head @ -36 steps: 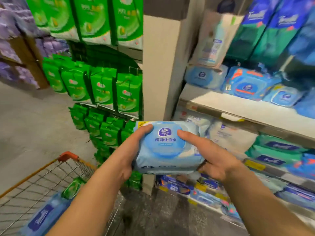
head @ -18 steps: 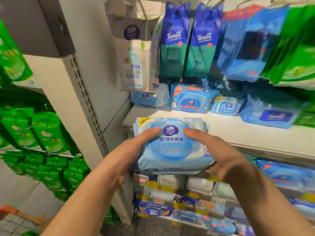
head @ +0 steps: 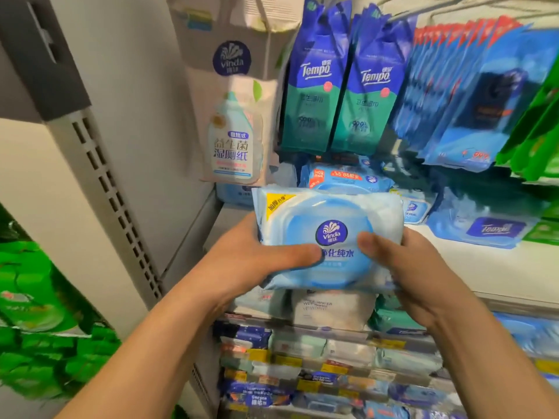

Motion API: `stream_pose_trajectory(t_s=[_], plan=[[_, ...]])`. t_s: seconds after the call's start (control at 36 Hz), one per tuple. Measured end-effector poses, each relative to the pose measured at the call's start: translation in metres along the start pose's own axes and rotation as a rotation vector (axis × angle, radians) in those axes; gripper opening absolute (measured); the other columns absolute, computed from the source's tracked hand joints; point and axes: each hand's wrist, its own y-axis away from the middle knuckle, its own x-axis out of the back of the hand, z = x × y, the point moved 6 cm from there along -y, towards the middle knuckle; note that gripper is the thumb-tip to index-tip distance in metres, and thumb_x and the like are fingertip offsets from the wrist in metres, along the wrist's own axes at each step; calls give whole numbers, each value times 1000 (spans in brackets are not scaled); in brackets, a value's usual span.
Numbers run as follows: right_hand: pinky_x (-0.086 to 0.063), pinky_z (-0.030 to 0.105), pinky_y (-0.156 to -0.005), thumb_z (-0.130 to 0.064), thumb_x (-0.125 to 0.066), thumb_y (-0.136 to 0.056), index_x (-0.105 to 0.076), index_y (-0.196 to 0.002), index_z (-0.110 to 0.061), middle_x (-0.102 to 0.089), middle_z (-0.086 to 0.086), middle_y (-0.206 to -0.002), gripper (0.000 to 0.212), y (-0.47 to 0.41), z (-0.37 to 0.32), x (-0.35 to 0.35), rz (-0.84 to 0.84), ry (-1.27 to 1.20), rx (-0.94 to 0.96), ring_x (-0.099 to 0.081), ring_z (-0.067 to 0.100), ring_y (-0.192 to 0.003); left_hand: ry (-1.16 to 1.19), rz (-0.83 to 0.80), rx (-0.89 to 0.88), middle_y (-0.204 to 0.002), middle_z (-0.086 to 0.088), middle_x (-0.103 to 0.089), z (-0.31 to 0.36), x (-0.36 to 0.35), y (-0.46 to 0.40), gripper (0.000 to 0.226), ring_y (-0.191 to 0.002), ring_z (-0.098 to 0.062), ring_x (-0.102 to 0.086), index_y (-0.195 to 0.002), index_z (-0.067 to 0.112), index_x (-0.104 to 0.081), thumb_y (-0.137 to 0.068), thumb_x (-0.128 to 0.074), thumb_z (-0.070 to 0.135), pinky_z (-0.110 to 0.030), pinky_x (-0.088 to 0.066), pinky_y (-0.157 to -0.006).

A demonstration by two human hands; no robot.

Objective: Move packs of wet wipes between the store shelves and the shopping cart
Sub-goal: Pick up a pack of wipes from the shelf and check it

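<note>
Both hands hold one pack of wet wipes (head: 329, 237) in front of the white shelf (head: 472, 267), at about the level of its front edge. The left hand (head: 251, 255) grips the pack's left end with the thumb laid across the blue lid; the right hand (head: 402, 264) grips the right end, thumb on top and fingers curled underneath. The pack is tilted, with its label facing the camera, and it does not rest on anything. The shopping cart is not in view.

Judging from this, the step in hand is returning the pack to the shelf. Other flat wipe packs (head: 348, 179) lie at the back of that shelf, under the hanging Tempo bags (head: 341, 86), with bare shelf in front of them. The next move calls for pushing the pack forward over the edge, levelling it, and setting it down on that bare part before letting go.
</note>
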Motion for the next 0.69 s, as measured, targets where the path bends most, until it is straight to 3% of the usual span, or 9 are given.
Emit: stream_pose_trajectory(t_s=[0.08, 0.19, 0.31, 0.36, 0.42, 0.56, 0.69], plan=[[-61, 34, -72, -49, -101, -31, -67, -121, -7, -75, 15, -114, 105, -7, 5, 10, 35, 21, 13, -74, 31, -100, -65, -20, -33, -118, 9, -75, -5, -2, -8, 79, -109, -13, -72, -130, 31, -61, -61, -97, 34, -37, -57, -94], [-61, 33, -70, -46, -102, -26, -65, -120, -6, -76, 14, -110, 110, -21, 9, 20, 28, 49, 13, -75, 29, -96, -106, -16, -86, -114, 16, -75, -2, -1, -17, 71, -105, -4, -72, -128, 34, -58, -66, -90, 20, -19, -57, -81], [-61, 37, -78, -40, -103, -34, -65, -123, -8, -74, 15, -117, 102, -42, 13, 18, -57, 37, 20, -73, 32, -104, -117, 4, -93, -115, 13, -76, -3, 6, -31, 66, -107, -9, -72, -121, 37, -59, -65, -89, 23, -27, -60, -86], [-61, 38, -78, -20, -98, -49, -66, -122, -9, -74, 16, -118, 81, -53, 15, 18, -114, 23, 12, -72, 34, -105, -123, 36, -79, -118, 13, -75, -7, 12, -39, 71, -109, -10, -71, -124, 38, -58, -62, -91, 27, -33, -59, -92], [-61, 38, -81, -2, -81, -63, -62, -127, -4, -73, 17, -119, 66, -65, 18, 18, -156, 24, 10, -71, 37, -108, -118, 57, -40, -122, 10, -74, -14, 19, -44, 79, -112, -14, -71, -129, 34, -58, -60, -97, 29, -41, -57, -97], [-59, 42, -92, -7, -81, -65, -60, -132, -5, -72, 13, -122, 70, -85, 39, 15, -198, 114, 5, -70, 32, -113, -128, 94, 10, -126, 1, -72, -29, 36, -51, 86, -116, -23, -70, -134, 24, -58, -58, -98, 29, -50, -53, -101], [-60, 39, -87, -9, -86, -60, -63, -125, -12, -76, 5, -117, 69, -97, 55, 8, -177, 153, 15, -72, 26, -108, -88, 75, 21, -127, -5, -72, -36, 46, -49, 77, -117, -26, -69, -137, 13, -57, -68, -92, 4, -42, -57, -96]])
